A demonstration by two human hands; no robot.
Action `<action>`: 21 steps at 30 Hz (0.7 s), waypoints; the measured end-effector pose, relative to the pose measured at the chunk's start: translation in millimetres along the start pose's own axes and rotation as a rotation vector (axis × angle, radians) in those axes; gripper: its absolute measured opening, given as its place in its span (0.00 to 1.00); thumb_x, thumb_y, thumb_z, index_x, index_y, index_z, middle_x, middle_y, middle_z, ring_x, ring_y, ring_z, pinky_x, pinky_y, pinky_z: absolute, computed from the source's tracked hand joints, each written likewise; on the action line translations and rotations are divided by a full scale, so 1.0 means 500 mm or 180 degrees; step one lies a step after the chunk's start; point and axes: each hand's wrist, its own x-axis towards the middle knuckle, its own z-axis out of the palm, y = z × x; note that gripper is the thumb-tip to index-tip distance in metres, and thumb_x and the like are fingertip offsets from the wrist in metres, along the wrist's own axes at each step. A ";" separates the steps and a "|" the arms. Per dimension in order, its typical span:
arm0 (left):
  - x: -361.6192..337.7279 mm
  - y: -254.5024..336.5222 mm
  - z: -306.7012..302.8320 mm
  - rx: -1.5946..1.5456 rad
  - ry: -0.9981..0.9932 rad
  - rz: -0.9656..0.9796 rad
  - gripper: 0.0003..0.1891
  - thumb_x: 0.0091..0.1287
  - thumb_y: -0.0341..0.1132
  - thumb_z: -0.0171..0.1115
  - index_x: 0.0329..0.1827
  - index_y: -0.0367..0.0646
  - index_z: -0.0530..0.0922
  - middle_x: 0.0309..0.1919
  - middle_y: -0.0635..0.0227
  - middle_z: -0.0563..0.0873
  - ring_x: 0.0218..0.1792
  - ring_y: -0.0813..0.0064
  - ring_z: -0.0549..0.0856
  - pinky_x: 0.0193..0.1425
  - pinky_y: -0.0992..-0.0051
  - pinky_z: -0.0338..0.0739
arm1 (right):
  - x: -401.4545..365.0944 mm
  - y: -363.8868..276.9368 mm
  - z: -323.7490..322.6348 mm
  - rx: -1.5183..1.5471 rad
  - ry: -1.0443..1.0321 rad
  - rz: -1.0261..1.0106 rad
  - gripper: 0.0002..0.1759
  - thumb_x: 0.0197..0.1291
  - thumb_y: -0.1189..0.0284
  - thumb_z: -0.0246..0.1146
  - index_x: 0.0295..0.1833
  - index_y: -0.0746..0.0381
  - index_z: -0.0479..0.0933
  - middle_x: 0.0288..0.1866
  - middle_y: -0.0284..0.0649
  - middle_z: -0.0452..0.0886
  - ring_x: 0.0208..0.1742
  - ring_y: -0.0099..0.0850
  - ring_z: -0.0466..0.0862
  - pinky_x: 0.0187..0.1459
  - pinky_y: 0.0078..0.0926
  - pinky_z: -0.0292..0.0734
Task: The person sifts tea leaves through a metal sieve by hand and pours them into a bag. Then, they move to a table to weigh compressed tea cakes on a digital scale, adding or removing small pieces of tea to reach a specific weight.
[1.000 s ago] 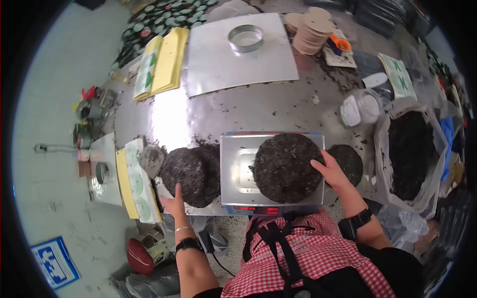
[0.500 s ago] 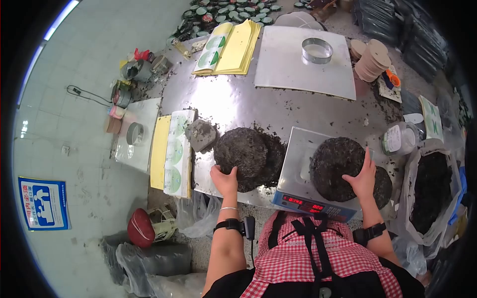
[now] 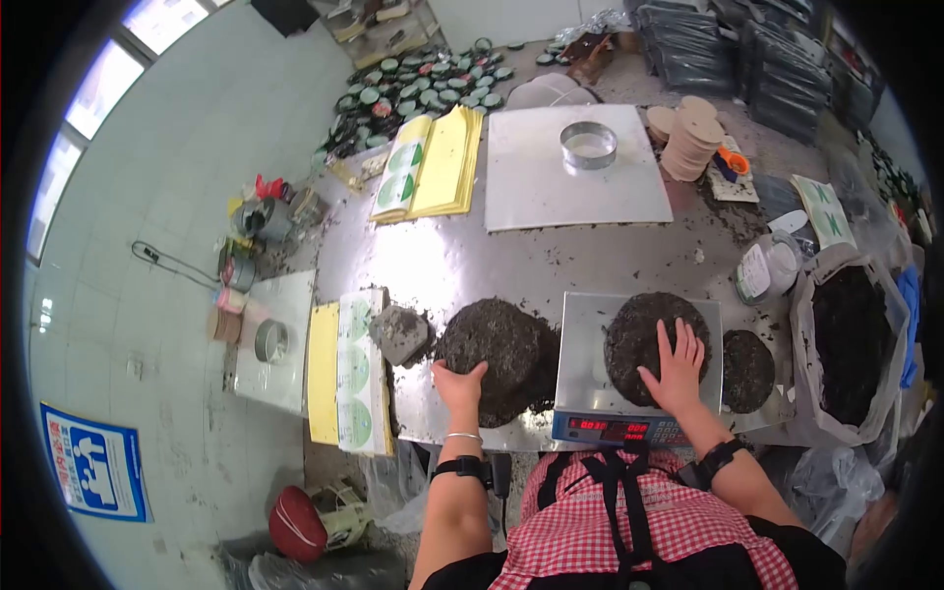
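Note:
A dark round cake of pressed leaf-like material (image 3: 492, 344) lies left of the scale on a looser dark pile. My left hand (image 3: 459, 383) holds its near left edge, thumb on top, other fingers hidden beneath. Another dark round cake (image 3: 629, 344) rests on the metal plate of the digital scale (image 3: 575, 383), whose red digits are lit. My right hand (image 3: 677, 372) lies on top of that cake with its fingers spread. Just right of the scale is a third dark disc (image 3: 747, 372). A grey stone-like block (image 3: 399, 334) sits left of my left hand.
Yellow paper stacks with green-printed sheets (image 3: 452, 162) (image 3: 362, 379), a white board (image 3: 511, 202) with a metal ring (image 3: 588, 146), round wooden discs (image 3: 693, 138) and a clear jar (image 3: 769, 267) surround the hands. At the right stands a lined bag of dark material (image 3: 851, 344).
The view has tilted up. My right hand has moved from the right edge of the cake on the scale onto its top. The scale's red digits differ.

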 end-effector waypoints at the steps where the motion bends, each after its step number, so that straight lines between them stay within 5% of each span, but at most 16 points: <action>1: -0.011 0.027 -0.005 0.0149 -0.0029 -0.0177 0.48 0.40 0.39 0.87 0.63 0.33 0.67 0.49 0.45 0.84 0.47 0.49 0.87 0.55 0.62 0.81 | -0.001 0.002 -0.007 0.0131 -0.0083 0.0021 0.53 0.52 0.54 0.73 0.81 0.54 0.57 0.79 0.56 0.56 0.78 0.55 0.55 0.76 0.57 0.47; 3: -0.028 0.073 -0.023 0.0252 0.0005 -0.0523 0.40 0.41 0.37 0.86 0.56 0.34 0.71 0.48 0.41 0.85 0.50 0.43 0.86 0.58 0.58 0.80 | 0.000 0.006 -0.022 0.0180 -0.0203 0.0038 0.53 0.52 0.55 0.74 0.80 0.54 0.57 0.78 0.56 0.56 0.78 0.54 0.56 0.76 0.56 0.48; 7: -0.033 0.101 -0.063 0.0499 -0.0368 -0.0256 0.34 0.43 0.38 0.85 0.50 0.36 0.75 0.48 0.47 0.83 0.54 0.41 0.83 0.60 0.55 0.77 | 0.000 0.022 -0.057 0.0600 -0.0459 0.0077 0.47 0.50 0.57 0.75 0.76 0.54 0.65 0.77 0.52 0.60 0.76 0.52 0.58 0.75 0.54 0.50; 9: -0.044 0.102 -0.093 -0.0004 -0.0150 0.0789 0.22 0.53 0.31 0.79 0.47 0.37 0.76 0.47 0.54 0.84 0.55 0.49 0.85 0.62 0.61 0.78 | -0.002 0.025 -0.078 0.0787 -0.0511 0.0095 0.45 0.49 0.57 0.76 0.74 0.55 0.69 0.76 0.50 0.62 0.76 0.52 0.58 0.75 0.54 0.51; 10: -0.042 0.110 -0.111 -0.0009 -0.0142 0.0802 0.22 0.53 0.31 0.79 0.47 0.37 0.76 0.47 0.54 0.84 0.55 0.49 0.85 0.62 0.61 0.78 | 0.000 0.027 -0.091 0.0983 -0.0285 0.0142 0.40 0.50 0.60 0.76 0.70 0.56 0.72 0.72 0.50 0.67 0.74 0.51 0.63 0.73 0.51 0.56; 12: -0.048 0.138 -0.159 -0.3104 -0.0801 0.0470 0.16 0.62 0.21 0.69 0.52 0.38 0.78 0.51 0.61 0.84 0.59 0.60 0.83 0.65 0.67 0.77 | 0.011 0.027 -0.130 0.1182 -0.0065 0.0174 0.36 0.51 0.63 0.75 0.67 0.57 0.75 0.68 0.50 0.72 0.71 0.50 0.67 0.71 0.49 0.60; 15: -0.131 0.317 -0.244 -0.4033 -0.0995 -0.0972 0.31 0.63 0.15 0.65 0.70 0.40 0.70 0.63 0.63 0.80 0.63 0.65 0.79 0.69 0.67 0.74 | 0.059 -0.021 -0.183 0.3759 -0.0321 0.0421 0.24 0.62 0.75 0.68 0.64 0.63 0.76 0.54 0.44 0.83 0.56 0.34 0.83 0.59 0.31 0.78; 16: -0.152 0.346 -0.237 -0.4054 -0.1038 -0.0979 0.31 0.63 0.15 0.65 0.70 0.40 0.70 0.63 0.63 0.80 0.63 0.65 0.79 0.69 0.67 0.74 | 0.074 -0.042 -0.195 0.4642 -0.0600 0.0578 0.20 0.66 0.77 0.65 0.64 0.65 0.76 0.55 0.41 0.83 0.55 0.28 0.83 0.59 0.27 0.78; 21: -0.232 0.435 -0.172 -0.3896 -0.1909 -0.0825 0.32 0.63 0.16 0.65 0.72 0.40 0.68 0.65 0.62 0.78 0.65 0.64 0.78 0.70 0.65 0.73 | 0.114 -0.014 -0.246 0.4878 -0.0143 0.0925 0.18 0.69 0.76 0.63 0.62 0.65 0.77 0.48 0.35 0.84 0.46 0.21 0.83 0.47 0.19 0.79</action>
